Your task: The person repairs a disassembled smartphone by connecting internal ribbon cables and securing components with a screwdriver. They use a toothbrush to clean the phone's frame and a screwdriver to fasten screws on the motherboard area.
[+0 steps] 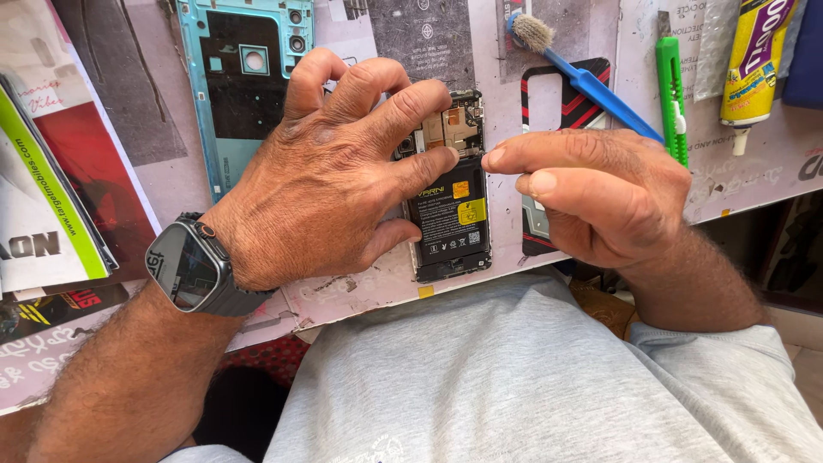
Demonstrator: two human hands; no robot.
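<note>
A yellow glue tube lies beyond the curled, empty right hand; the left hand presses fingers spread on an opened black phone with yellow battery stickers.

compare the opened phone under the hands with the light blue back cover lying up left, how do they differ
The opened phone is dark, with its black battery and circuit board exposed; the light blue back cover is a shell with camera cutouts and no parts inside. The left hand rests its fingers on the phone and the right hand is beside it; nothing touches the cover. Both lie flat on the work board.
</note>
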